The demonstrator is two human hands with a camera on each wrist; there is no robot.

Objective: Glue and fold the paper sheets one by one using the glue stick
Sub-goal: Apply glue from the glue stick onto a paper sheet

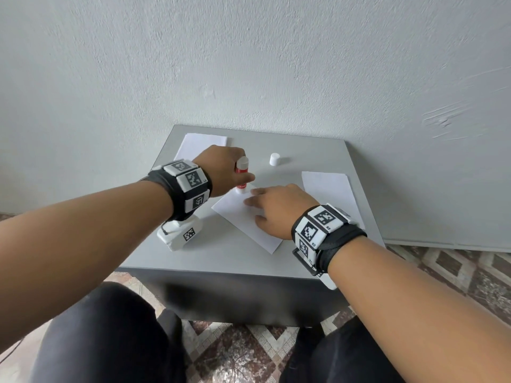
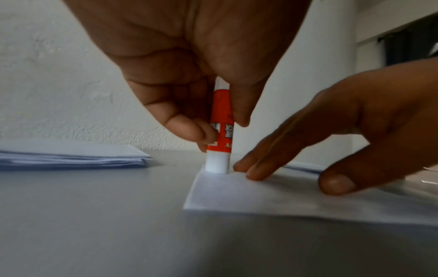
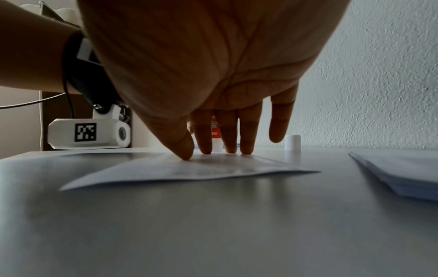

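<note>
The paper sheet (image 1: 243,217) lies skewed on the middle of the worktop (image 1: 221,255), its long axis running from far left to near right. The glue stick (image 1: 242,172) stands nearly upright with its tip on the sheet's far-left corner, the left hand (image 1: 225,170) curled round its barrel. Just to the right of the tip, the right hand (image 1: 276,208) rests with fingers (image 2: 258,168) straight and spread, pinning the sheet. Any stroke would likely run along the far edge towards those fingers. The cap (image 1: 275,159) stands farther back, folded sheets (image 1: 200,145) far left, a paper stack (image 1: 329,189) right.
</note>
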